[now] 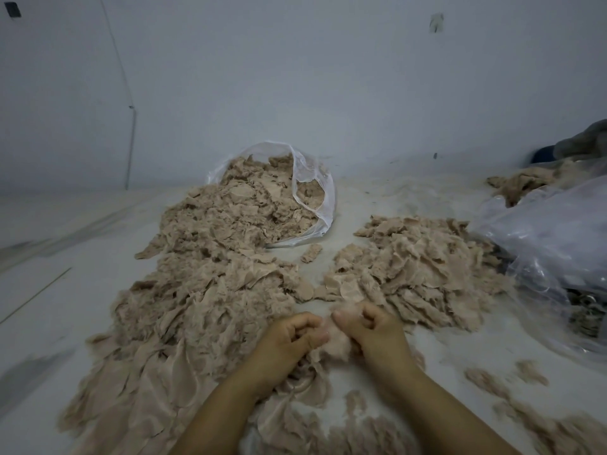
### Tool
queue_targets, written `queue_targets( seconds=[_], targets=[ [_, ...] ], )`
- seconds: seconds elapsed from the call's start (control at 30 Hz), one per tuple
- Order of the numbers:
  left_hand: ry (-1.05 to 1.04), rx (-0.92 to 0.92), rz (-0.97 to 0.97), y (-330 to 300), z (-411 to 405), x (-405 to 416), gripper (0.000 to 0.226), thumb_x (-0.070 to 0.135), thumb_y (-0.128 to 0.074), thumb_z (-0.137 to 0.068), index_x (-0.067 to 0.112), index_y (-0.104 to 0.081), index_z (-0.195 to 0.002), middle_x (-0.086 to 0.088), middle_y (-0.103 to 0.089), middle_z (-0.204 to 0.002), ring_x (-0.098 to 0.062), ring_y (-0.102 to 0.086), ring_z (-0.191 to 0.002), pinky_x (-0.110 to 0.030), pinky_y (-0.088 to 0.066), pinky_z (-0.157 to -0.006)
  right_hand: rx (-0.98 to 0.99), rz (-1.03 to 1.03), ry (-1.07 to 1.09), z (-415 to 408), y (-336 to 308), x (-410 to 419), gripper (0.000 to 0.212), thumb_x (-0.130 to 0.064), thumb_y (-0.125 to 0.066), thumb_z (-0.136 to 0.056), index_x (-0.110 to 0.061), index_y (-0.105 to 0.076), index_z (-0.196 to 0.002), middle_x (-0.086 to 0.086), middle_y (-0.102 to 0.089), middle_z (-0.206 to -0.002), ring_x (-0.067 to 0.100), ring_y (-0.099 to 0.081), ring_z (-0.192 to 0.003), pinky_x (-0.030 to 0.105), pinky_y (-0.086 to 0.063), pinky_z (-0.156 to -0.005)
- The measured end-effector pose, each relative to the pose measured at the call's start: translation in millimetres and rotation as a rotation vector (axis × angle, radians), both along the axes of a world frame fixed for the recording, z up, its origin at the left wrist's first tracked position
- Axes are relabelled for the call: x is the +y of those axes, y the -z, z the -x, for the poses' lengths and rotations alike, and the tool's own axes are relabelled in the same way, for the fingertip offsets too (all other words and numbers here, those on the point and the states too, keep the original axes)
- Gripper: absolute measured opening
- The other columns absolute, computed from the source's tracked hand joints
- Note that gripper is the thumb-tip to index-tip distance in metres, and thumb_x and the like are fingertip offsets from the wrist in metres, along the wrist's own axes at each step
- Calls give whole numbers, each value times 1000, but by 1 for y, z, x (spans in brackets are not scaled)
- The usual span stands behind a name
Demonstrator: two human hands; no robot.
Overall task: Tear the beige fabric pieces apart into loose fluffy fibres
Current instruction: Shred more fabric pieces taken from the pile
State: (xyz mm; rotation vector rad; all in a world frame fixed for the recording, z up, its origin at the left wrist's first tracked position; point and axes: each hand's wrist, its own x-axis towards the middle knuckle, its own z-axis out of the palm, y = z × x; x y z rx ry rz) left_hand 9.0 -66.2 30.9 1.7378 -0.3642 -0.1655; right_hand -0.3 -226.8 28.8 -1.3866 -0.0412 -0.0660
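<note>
Pinching a small beige fabric piece (331, 339) from both sides, the left hand (289, 343) and the right hand (371, 333) sit close together low over the pale floor (65, 274). Both hands have their fingers curled tight on the piece, and soft fluff shows between them. A big pile of beige scraps (203, 290) lies to the left and spills out of a clear plastic bag (315, 198) farther back. A second pile (420, 270) lies to the right, just beside a crumpled clear plastic sheet (551, 231). Small fluffy bits (505, 385) lie near the right arm.
</note>
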Motion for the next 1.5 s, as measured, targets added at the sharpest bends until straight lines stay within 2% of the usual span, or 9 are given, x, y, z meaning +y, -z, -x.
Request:
queue_targets(
  seconds=[0.23,0.37,0.5,0.6,0.8,1.0,1.17,1.3,1.5],
  targets=[
    [-137,-34,5,4,-7,4,13,18,-56,-93,14,-66,-86,4,-48,-54,-6,-40,-42,-17,-34,-41,66,-134,106,-12,3,-17,8,-13,-69,-83,-9,-65,-77,3,-63,-61,9,-58,-50,20,-49,-47],
    [-192,-57,41,3,-6,-1,14,16,-57,-93,10,-63,-82,2,-51,-48,-7,-46,-39,-19,-37,-40,104,-430,78,-14,2,-12,25,-17,-65,-86,-7,-58,-109,6,-69,-105,17,-68,-97,31,-54,-88],
    [-289,-80,87,5,-8,-3,14,17,-59,-91,10,-65,-80,-5,-56,-54,-10,-49,-43,-21,-38,-41,132,158,-157,-1,6,2,54,-47,-86,-58,-19,-64,-99,-1,-71,-88,14,-69,-76,25,-53,-68],
    [-284,-104,97,4,-7,-6,18,21,-57,-92,12,-67,-81,5,-60,-57,-7,-55,-52,-17,-44,-48,1,363,-194,0,9,7,14,-22,-81,-73,-18,-69,-79,-6,-65,-64,7,-58,-59,22,-47,-62],
    [-137,-93,1,1,-7,-2,6,19,-70,-81,24,-73,-80,5,-71,-78,-6,-64,-73,-15,-50,-66,-3,297,-177,3,6,4,17,-14,-56,-95,-14,-66,-82,-2,-57,-51,7,-47,-41,18,-38,-45],
    [-254,-172,59,1,-8,-3,9,18,-67,-83,18,-74,-77,-3,-70,-73,-12,-63,-65,-20,-49,-58,-4,419,-229,6,8,10,37,-27,-76,-78,-30,-53,-107,9,-63,-96,25,-63,-81,34,-53,-70],
    [-91,-143,-180,0,-10,8,31,33,-77,-71,38,-65,-99,17,-67,-90,12,-59,-82,-4,-43,-70,44,216,28,-2,8,5,25,-2,-55,-87,-22,-58,-102,11,-59,-70,23,-59,-58,41,-58,-63],
    [-209,-196,-109,0,-13,10,21,9,-70,-82,29,-70,-73,12,-67,-71,7,-59,-66,-6,-44,-64,87,115,62,-3,10,-1,26,7,-48,-87,-13,-61,-98,9,-47,-63,17,-47,-55,22,-45,-48],
    [-269,-152,58,5,-17,11,17,6,-59,-90,12,-61,-74,4,-47,-59,-10,-39,-47,-26,-37,-49,93,230,-92,0,7,-1,12,-22,-67,-83,-22,-67,-95,4,-61,-72,17,-56,-64,29,-46,-62]
  ],
)
